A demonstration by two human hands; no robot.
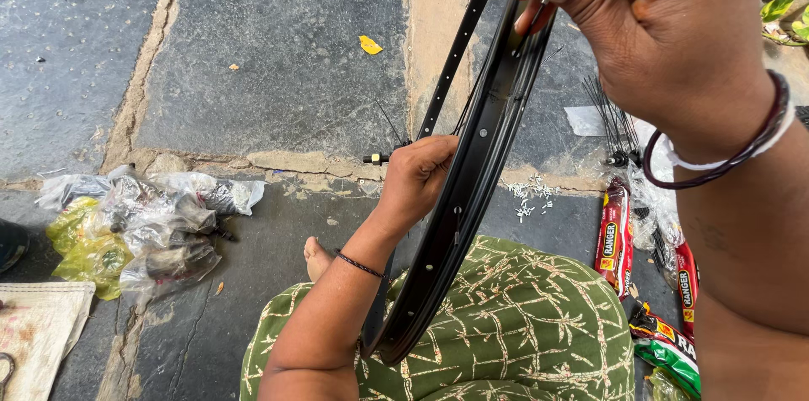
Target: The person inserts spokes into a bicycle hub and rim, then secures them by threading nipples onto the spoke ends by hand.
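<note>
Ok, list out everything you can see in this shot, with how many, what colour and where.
wheel rim: one, black, upright over the lap, centre
hub with axle: one, dark, at the left hand, partly hidden
loose spokes: a bundle, count unclear, black, on the floor right of the rim
small nipples: a scatter, silvery, on the floor by the rim
plastic bags: a heap, clear and yellow-green, floor at left
packets: several, red and green, floor at right
cloth: one, off-white, bottom left corner
stone floor: grey slabs with sandy joints
green patterned garment: one, over the lap
left hand: inside the rim, at the hub
right hand: pinching at the rim's top edge; bangles on the wrist
</note>
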